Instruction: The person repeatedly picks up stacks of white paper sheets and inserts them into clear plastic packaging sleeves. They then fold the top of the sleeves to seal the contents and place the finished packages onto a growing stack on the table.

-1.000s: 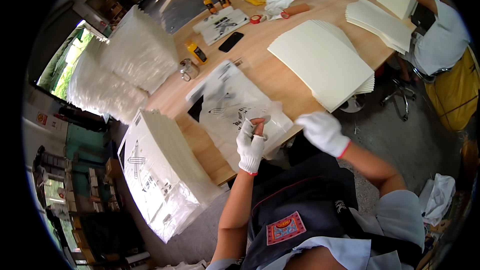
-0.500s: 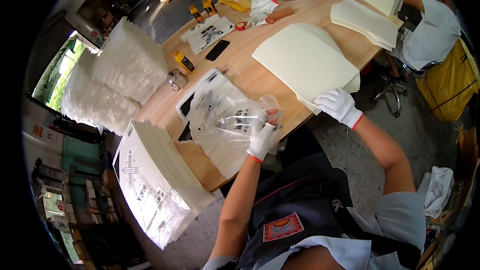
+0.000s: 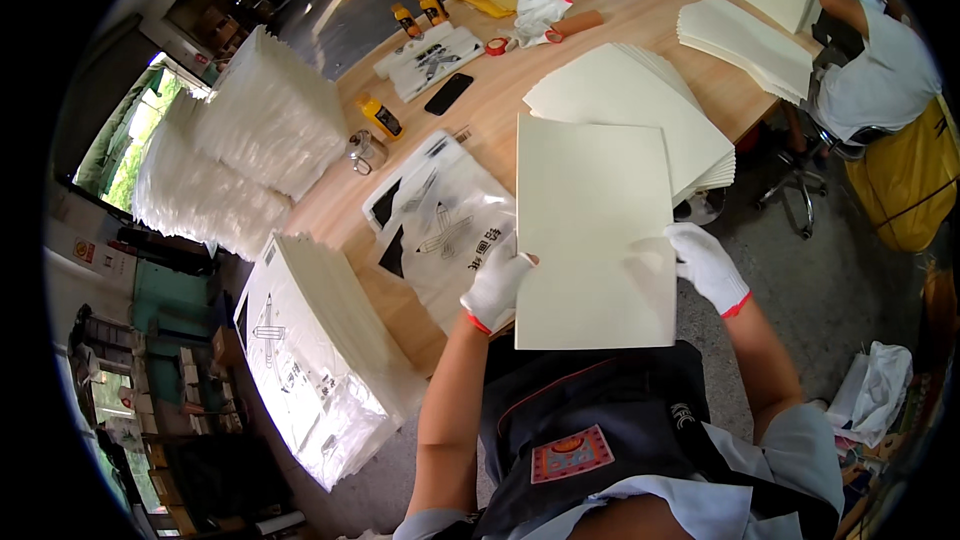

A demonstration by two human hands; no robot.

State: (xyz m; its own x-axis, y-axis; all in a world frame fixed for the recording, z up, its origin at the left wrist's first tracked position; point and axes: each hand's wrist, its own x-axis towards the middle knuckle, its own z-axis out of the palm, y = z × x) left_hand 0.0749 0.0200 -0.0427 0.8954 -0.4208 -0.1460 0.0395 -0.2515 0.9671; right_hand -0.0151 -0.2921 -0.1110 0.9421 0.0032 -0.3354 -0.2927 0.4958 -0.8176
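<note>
In front of me, over the table's near edge, is a cream-white stack of paper sheets point(image 3: 596, 240), held upright between my gloved hands. My left hand point(image 3: 496, 282) grips its left edge, the bare thumb tip showing at the paper. At the right edge my right hand point(image 3: 710, 266) presses with its fingers, some of them hidden. A clear printed plastic bag point(image 3: 445, 230) lies flat on the table beside my left hand, partly behind the paper. Beyond the held stack sits a fanned pile of similar sheets point(image 3: 640, 90).
Filled printed bags point(image 3: 300, 360) form a tall stack at the left, near large plastic-wrapped bundles point(image 3: 265, 105). A glass jar point(image 3: 366, 152), an orange bottle point(image 3: 380, 116) and a black phone point(image 3: 449, 94) stand or lie on the table point(image 3: 490, 155). A co-worker point(image 3: 870, 70) sits at the far right.
My right hand has brought a stack of sheets from the pile to in front of me. My left hand has let go of the plastic bag and now grips the paper.
</note>
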